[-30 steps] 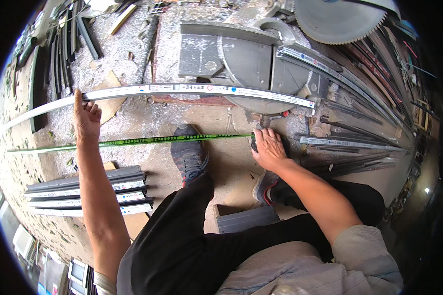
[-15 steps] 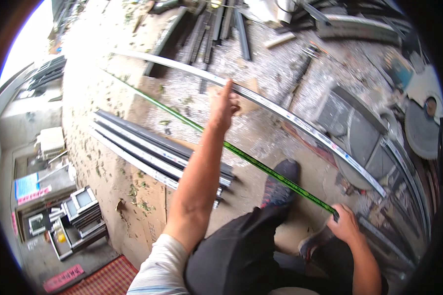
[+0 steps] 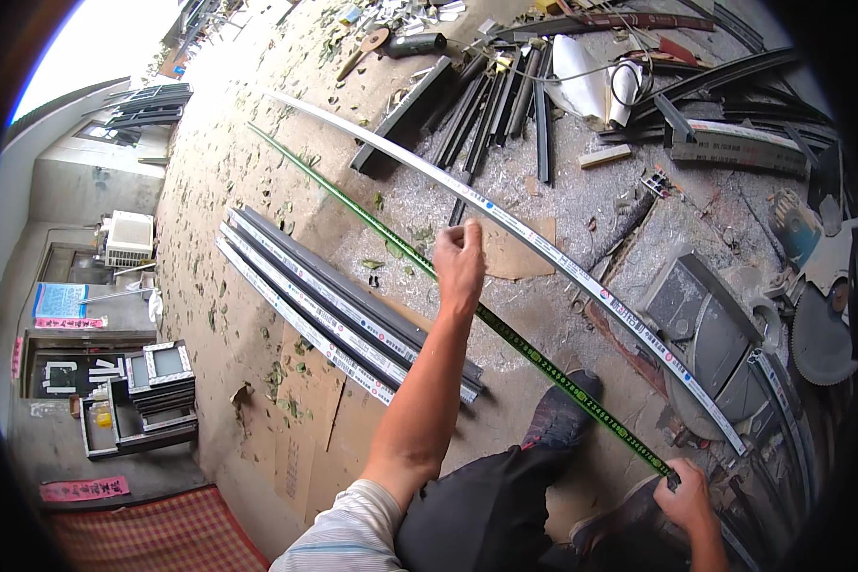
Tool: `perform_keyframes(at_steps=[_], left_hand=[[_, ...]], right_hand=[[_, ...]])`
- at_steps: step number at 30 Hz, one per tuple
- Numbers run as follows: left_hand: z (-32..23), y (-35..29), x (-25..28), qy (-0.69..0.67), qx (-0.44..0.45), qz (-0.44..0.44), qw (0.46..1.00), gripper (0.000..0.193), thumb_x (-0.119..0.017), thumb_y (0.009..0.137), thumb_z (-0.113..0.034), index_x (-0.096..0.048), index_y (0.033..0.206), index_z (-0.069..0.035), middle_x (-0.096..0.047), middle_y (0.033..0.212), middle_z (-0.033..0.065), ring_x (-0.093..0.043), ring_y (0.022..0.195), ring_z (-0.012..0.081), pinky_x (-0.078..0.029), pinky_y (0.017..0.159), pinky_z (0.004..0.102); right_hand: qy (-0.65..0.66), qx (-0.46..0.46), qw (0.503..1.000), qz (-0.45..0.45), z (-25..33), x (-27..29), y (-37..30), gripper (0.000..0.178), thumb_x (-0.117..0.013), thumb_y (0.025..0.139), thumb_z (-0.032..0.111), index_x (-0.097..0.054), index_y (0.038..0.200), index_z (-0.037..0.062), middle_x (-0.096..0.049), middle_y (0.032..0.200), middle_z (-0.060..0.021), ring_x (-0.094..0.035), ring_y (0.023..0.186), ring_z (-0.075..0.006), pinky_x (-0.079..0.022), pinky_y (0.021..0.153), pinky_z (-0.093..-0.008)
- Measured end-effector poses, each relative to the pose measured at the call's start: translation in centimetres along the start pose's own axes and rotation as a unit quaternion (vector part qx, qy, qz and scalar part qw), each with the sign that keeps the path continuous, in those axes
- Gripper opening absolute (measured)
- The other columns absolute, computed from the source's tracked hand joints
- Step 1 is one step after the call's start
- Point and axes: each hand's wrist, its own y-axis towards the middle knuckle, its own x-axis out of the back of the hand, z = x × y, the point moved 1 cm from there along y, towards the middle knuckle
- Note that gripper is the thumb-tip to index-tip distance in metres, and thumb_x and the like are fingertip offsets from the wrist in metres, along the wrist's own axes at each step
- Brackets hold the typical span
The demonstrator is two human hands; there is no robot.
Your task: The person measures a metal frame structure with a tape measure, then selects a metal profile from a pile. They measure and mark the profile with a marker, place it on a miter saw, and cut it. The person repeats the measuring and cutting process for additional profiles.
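- At the far left, some white-edged frames (image 3: 167, 367) are piled; from them the leaf-strewn floor (image 3: 257, 353) reaches toward the work, giving room on this side.
- Next comes a stack of profiles (image 3: 300, 286), lying apart and untouched; its lower ends pass near the left forearm, so the space is narrower there.
- The left hand (image 3: 461, 253) is over the gap between tape and strip, with its fingers curled. I cannot tell if something is inside them.
- The green tape measure (image 3: 582, 395) is already drawn out long, running roughly along the strip but apart from it.
- The long white-faced profile (image 3: 605, 295) looks whole; I see no cut or mark on it.
- The right hand (image 3: 688, 500) grasps the dark near end of the tape, beside the person's legs.
- At right, the grey saw base (image 3: 705, 315) limits the room; the profile's near end is close to its edge.
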Motion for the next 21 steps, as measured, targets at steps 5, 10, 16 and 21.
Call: perform_keyframes(at_steps=[5,10,16,21], left_hand=[[1.3,0.3,4.1,0.140,-0.080,-0.258,0.953,0.047,-0.071,0.098,-0.034,-0.060,0.121,0.006,-0.058,0.114,0.0157,-0.059,0.103,0.0259,-0.050,0.093,0.0407],[4.5,2.6,6.4,-0.121,0.092,-0.245,0.958,0.052,-0.069,0.101,-0.038,-0.053,0.126,0.004,-0.066,0.116,0.0204,-0.066,0.100,0.0314,-0.054,0.090,0.0446],[4.0,2.2,5.2,-0.442,0.061,-0.068,0.892,0.031,-0.055,0.111,-0.030,-0.055,0.119,0.000,-0.069,0.099,0.0163,-0.067,0.082,0.0262,-0.058,0.074,0.0411],[2.6,2.0,4.8,-0.422,0.046,-0.060,0.903,0.029,-0.050,0.113,-0.025,-0.055,0.122,0.002,-0.068,0.094,0.0146,-0.067,0.078,0.0244,-0.058,0.073,0.0398]], right_hand=[[0.011,-0.010,1.000,-0.011,1.4,2.4,-0.2,0.019,-0.067,0.078,0.005,-0.068,0.097,-0.0005,-0.068,0.092,-0.0222,-0.066,0.091,-0.0460,-0.053,0.080,-0.0491],[-0.007,0.001,1.000,-0.016,1.9,4.0,-0.6,0.019,-0.067,0.076,0.004,-0.068,0.094,-0.0007,-0.068,0.090,-0.0219,-0.067,0.088,-0.0450,-0.054,0.078,-0.0480],[-0.012,0.008,0.999,-0.047,-1.1,4.6,-1.6,0.017,-0.067,0.076,0.004,-0.068,0.092,-0.0007,-0.068,0.087,-0.0222,-0.068,0.085,-0.0448,-0.054,0.075,-0.0483],[-0.037,-0.029,0.997,-0.060,-5.4,5.6,-3.4,0.011,-0.066,0.080,0.002,-0.068,0.090,-0.0020,-0.067,0.086,-0.0225,-0.067,0.084,-0.0438,-0.053,0.076,-0.0471]])
